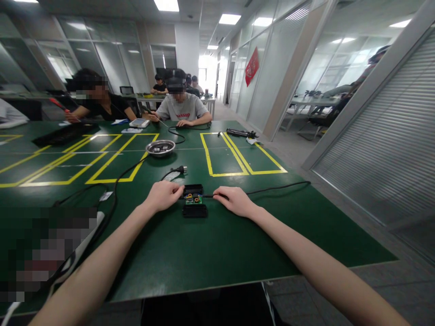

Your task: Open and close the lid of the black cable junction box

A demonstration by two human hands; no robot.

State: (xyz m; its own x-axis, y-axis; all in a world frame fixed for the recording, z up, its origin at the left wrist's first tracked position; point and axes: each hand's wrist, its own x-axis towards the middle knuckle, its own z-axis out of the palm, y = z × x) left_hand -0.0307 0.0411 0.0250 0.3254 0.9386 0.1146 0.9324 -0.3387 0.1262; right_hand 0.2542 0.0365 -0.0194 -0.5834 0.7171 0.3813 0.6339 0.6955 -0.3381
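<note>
A small green circuit board (193, 200) with copper-wound coils lies on the green table between my hands. One black casing half (193, 188) is just behind it, and another black casing half (195, 211) lies in front. My left hand (163, 195) is closed at the board's left end; its fingers hide what they grip. At the right, my right hand (234, 199) pinches the black cable (278, 187), which leads into the board and trails off to the right. Behind my left hand rests a black power plug (181, 170), its cord curving down behind that hand.
A metal bowl (160, 148) with shiny parts stands farther back. Yellow tape (229, 174) marks rectangles on the table (238, 253). A black cord (117, 181) runs along the left. Two people sit across; a black tripod-like object (242, 133) lies at the far right.
</note>
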